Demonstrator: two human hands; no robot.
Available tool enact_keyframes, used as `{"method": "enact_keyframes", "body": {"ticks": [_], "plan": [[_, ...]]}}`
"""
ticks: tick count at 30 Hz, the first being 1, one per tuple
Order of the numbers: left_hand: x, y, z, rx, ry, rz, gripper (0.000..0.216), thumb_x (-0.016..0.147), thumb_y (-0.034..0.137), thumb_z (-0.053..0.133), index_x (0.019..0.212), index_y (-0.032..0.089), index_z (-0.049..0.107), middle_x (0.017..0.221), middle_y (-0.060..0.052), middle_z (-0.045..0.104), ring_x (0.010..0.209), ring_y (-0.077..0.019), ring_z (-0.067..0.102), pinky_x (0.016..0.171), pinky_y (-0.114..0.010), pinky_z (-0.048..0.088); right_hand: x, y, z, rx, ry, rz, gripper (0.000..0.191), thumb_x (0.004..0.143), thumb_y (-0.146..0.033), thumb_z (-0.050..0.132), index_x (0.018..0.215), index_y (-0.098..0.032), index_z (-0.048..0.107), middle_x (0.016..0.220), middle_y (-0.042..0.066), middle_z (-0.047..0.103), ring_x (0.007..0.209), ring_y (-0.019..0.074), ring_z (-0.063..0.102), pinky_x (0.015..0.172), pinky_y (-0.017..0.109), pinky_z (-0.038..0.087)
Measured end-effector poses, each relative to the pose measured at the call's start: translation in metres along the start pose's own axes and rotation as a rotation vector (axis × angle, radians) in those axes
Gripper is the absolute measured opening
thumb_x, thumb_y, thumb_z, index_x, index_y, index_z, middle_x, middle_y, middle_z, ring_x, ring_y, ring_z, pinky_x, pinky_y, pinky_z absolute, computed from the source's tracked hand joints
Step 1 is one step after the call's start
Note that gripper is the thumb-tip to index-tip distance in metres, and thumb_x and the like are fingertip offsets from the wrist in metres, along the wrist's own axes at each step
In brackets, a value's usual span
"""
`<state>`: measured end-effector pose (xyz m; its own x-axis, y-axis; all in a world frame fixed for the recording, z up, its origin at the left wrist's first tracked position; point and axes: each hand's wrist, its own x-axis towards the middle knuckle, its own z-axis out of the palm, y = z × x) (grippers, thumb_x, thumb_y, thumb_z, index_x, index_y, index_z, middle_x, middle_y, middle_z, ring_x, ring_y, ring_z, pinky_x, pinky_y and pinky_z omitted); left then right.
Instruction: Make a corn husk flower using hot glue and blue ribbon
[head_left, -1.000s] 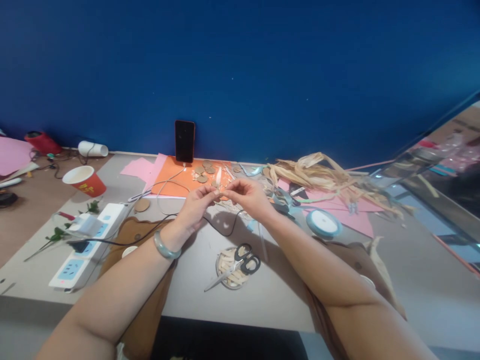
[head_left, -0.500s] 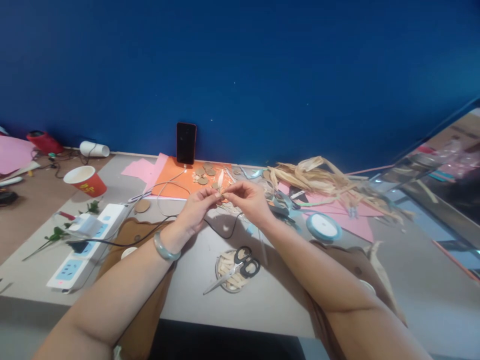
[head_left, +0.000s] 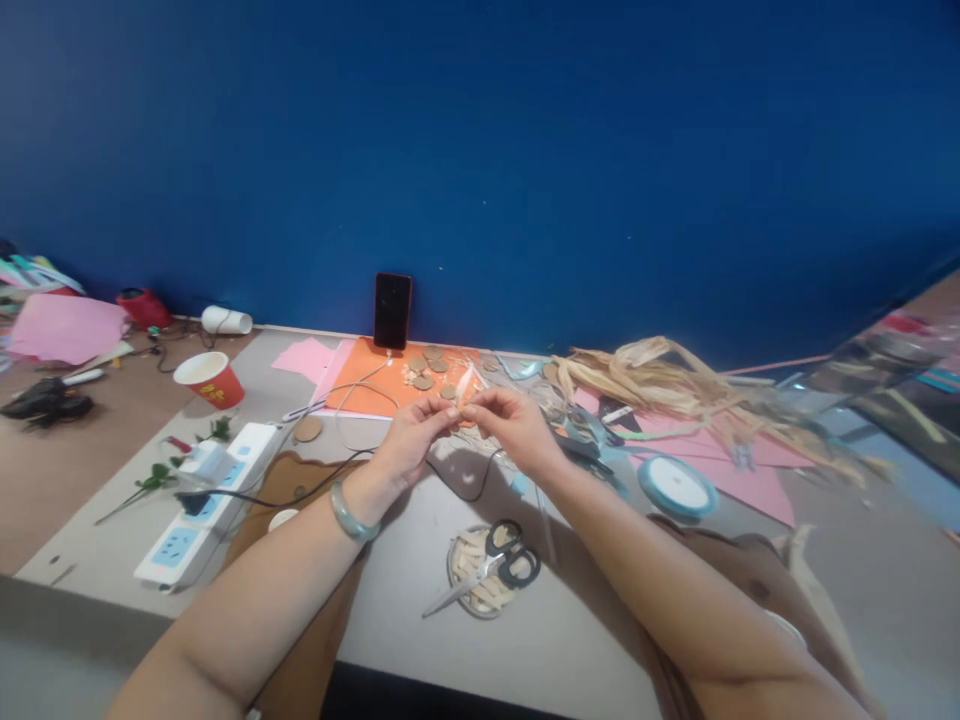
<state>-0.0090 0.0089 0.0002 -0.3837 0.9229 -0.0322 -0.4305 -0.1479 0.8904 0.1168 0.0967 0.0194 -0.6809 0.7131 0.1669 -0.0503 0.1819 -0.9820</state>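
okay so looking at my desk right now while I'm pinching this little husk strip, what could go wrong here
The scissors lie on the small dish right under your forearms; lowering an arm might knock them off. The black cable runs beneath your left hand and could snag. The thin strip may tear between it and your right hand.

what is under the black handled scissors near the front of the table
The black-handled scissors lie across a small round dish of pale cut strips. The strips directly beneath the blades and handles are covered, so their number cannot be told.
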Motion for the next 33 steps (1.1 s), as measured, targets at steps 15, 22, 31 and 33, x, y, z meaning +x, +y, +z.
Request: {"method": "enact_keyframes", "body": {"ticks": [15, 22, 31, 33], "plan": [[0.003, -0.003, 0.002, -0.073, -0.01, 0.01, 0.025, 0.06, 0.031, 0.082, 0.067, 0.015, 0.064, 0.061, 0.0, 0.062, 0.059, -0.0092, 0.054, 0.065, -0.027, 0.041, 0.001, 0.003, -0.001, -0.117, 0.061, -0.017, 0.028, 0.073, -0.044, 0.071, 0.075, -0.017, 0.064, 0.059, 0.001, 0.058, 0.052, 0.0117, 0.047, 0.051, 0.027, 0.04], [-0.001, 0.002, 0.005, -0.11, 0.013, -0.034, 0.024, 0.058, 0.027, 0.082, 0.066, 0.014, 0.063, 0.061, 0.0, 0.062, 0.06, -0.0097, 0.055, 0.066, -0.026, 0.042, -0.002, -0.002, 0.003, -0.091, 0.012, -0.009, 0.029, 0.077, -0.044, 0.067, 0.069, -0.017, 0.061, 0.053, -0.003, 0.051, 0.051, 0.0105, 0.045, 0.052, 0.025, 0.038], [-0.002, 0.004, 0.003, 0.017, 0.022, -0.057, 0.021, 0.063, 0.028, 0.078, 0.07, 0.014, 0.064, 0.066, -0.001, 0.066, 0.055, -0.007, 0.05, 0.055, -0.023, 0.035, -0.003, -0.021, -0.01, -0.179, 0.058, -0.099, 0.027, 0.075, -0.042, 0.068, 0.069, -0.017, 0.06, 0.058, -0.002, 0.054, 0.053, 0.0095, 0.044, 0.053, 0.025, 0.038], [-0.002, 0.002, 0.002, 0.045, 0.014, -0.047, 0.023, 0.065, 0.03, 0.078, 0.073, 0.014, 0.064, 0.068, -0.001, 0.067, 0.056, -0.0066, 0.051, 0.055, -0.022, 0.035, -0.003, -0.025, -0.012, -0.176, 0.064, -0.105, 0.026, 0.074, -0.041, 0.069, 0.069, -0.016, 0.061, 0.059, -0.001, 0.055, 0.054, 0.0096, 0.045, 0.054, 0.025, 0.039]]}}
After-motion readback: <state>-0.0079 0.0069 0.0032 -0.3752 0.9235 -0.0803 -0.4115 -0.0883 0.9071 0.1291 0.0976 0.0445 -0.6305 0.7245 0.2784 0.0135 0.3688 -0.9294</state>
